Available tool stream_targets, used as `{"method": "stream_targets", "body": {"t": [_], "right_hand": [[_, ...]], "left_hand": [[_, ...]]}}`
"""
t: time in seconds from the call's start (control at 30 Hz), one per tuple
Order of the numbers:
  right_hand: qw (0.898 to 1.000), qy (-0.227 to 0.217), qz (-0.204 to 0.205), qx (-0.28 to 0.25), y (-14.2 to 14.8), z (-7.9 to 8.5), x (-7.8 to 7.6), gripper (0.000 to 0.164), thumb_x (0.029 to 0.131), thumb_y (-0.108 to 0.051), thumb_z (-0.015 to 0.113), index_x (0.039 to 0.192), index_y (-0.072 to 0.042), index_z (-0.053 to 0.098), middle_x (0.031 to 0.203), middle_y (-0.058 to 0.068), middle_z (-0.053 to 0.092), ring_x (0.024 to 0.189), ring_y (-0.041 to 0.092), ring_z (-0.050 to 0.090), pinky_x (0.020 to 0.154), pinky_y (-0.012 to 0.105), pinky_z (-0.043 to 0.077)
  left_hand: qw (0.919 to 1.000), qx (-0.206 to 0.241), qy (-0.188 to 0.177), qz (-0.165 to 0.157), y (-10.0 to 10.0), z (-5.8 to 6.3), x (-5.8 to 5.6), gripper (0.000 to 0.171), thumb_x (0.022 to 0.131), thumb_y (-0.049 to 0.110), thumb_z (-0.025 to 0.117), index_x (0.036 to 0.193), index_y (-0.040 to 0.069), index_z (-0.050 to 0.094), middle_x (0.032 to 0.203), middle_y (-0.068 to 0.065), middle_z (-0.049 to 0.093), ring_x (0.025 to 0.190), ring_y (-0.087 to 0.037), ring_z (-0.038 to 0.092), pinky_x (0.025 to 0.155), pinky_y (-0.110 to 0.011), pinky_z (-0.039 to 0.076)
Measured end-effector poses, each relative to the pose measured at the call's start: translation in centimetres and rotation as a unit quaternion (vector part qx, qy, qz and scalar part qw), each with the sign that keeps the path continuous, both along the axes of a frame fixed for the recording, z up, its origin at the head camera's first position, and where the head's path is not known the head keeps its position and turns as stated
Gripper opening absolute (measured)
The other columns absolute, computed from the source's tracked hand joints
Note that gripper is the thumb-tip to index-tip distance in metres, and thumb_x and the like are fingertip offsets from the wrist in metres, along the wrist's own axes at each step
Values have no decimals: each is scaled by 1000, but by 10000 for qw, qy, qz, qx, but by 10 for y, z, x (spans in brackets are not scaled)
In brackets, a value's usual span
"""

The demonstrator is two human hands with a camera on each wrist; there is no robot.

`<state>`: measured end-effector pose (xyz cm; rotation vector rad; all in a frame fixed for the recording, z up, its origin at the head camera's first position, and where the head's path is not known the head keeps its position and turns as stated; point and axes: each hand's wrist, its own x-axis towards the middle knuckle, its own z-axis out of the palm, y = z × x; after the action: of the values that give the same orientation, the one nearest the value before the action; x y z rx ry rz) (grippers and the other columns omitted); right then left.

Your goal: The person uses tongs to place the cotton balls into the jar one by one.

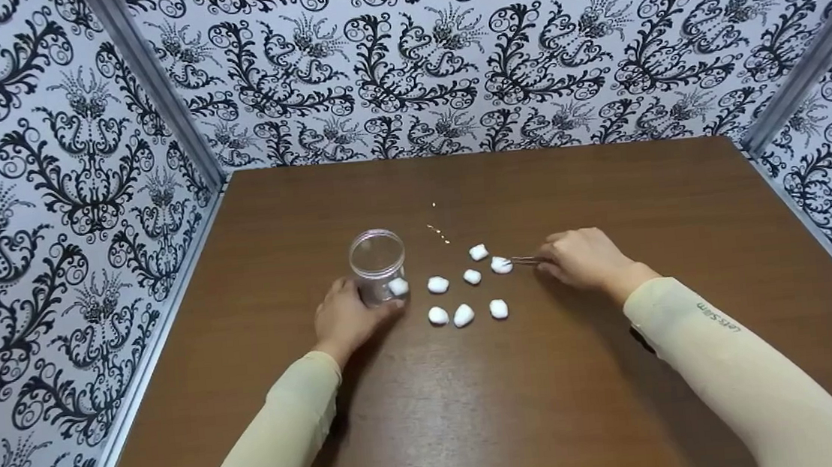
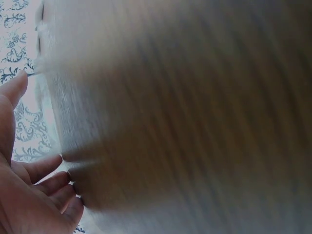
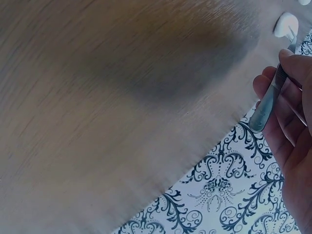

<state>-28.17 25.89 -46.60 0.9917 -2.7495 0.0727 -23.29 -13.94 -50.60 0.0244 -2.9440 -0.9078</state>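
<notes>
My left hand (image 1: 348,315) cups the lower part of a clear jar (image 1: 377,256), its thumb along the near side. The jar stands uncovered on the table, with one cotton ball (image 1: 398,286) showing through its wall. In the left wrist view the left hand (image 2: 36,190) has its thumb spread from its bent fingers. My right hand (image 1: 580,258) pinches metal tweezers (image 3: 273,95) between thumb and fingers. The tweezers' tips are at a cotton ball (image 1: 501,264) on the right of the group, also visible in the right wrist view (image 3: 286,24).
Several more cotton balls, such as one near the front (image 1: 464,315), lie loose between the jar and the right hand. Tiny pale specks (image 1: 438,233) dot the brown table (image 1: 439,412) behind them. Patterned walls (image 1: 446,58) close off the back and sides.
</notes>
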Motion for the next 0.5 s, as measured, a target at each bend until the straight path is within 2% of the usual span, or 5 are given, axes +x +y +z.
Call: {"method": "stream_targets", "body": {"t": [0.5], "right_hand": [[10000, 78, 3, 27, -3, -4, -1, 6, 87, -19, 75, 88, -13, 74, 78, 0, 64, 62, 23, 60, 55, 48, 49]], "left_hand": [[10000, -77, -11, 5, 0, -1, -1, 90, 72, 67, 77, 134, 4, 58, 132, -13, 57, 123, -32, 52, 101, -53, 37]]}}
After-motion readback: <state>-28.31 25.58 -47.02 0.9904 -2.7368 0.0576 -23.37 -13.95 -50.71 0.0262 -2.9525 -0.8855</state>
